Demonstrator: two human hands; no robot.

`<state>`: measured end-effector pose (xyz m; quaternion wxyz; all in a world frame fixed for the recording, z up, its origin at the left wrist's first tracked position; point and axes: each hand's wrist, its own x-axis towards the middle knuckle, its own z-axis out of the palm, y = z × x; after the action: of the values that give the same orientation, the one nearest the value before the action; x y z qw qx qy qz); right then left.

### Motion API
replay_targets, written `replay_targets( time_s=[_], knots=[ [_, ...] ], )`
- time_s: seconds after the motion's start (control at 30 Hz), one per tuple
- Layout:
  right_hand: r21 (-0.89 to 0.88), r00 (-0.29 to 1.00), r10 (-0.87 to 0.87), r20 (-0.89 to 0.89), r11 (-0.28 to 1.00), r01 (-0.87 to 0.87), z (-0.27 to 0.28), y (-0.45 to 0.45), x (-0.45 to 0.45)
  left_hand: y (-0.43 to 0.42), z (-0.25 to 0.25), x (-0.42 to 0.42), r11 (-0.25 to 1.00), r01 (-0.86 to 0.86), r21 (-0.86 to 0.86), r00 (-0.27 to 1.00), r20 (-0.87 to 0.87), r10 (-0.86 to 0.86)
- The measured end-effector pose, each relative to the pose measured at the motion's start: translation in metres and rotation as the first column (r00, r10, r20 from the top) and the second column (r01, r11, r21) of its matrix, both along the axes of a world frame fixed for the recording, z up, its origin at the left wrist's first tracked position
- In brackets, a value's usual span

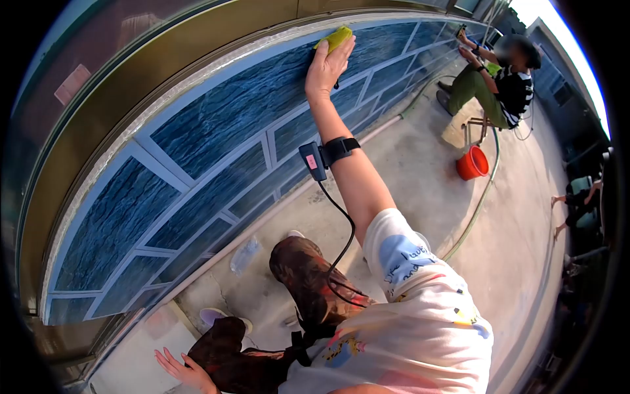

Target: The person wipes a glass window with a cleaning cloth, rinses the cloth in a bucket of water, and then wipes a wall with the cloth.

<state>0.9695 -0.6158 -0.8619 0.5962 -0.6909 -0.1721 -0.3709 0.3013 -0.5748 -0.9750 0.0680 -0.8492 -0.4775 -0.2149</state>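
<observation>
My right hand [328, 65] presses a yellow-green cloth or sponge [336, 38] against the upper edge of a wall of dark blue stone-like tiles [230, 98] with pale joints. The arm is stretched out, and a strap with a small device [314, 161] and a cable sits on it. Down at the lower left, my left hand [184, 370] is held beside my knee, fingers spread, with nothing in it.
A co-worker [508, 85] sits on a low stool by the same wall, hands near its top. A red bucket [472, 163] and a green hose [474, 220] are on the concrete floor. A clear plastic piece [245, 255] lies near my feet. A pipe [262, 220] runs along the wall's base.
</observation>
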Motion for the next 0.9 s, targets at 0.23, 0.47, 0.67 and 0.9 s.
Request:
replay_targets(
  time_s=[0.23,0.47,0.67,0.9],
  knots=[
    [0.157,0.844,0.102,-0.527,0.987,-0.021,-0.130,0.023,-0.041,0.011,-0.008,-0.002,1.000,0.026,0.005,0.992,-0.126,-0.025],
    [0.173,0.763,0.283,-0.581,0.959,-0.224,-0.179,0.044,-0.129,0.006,-0.006,0.017,0.998,0.049,-0.032,0.992,-0.113,-0.053],
    [0.060,0.998,0.055,0.009,0.997,-0.056,-0.070,-0.003,0.003,0.013,-0.011,0.019,0.998,0.046,-0.051,0.991,-0.120,-0.052],
    [0.074,0.984,-0.178,0.023,0.982,0.176,-0.095,-0.062,0.186,0.014,-0.004,0.027,0.996,0.025,-0.091,0.979,-0.201,-0.043]
  ],
)
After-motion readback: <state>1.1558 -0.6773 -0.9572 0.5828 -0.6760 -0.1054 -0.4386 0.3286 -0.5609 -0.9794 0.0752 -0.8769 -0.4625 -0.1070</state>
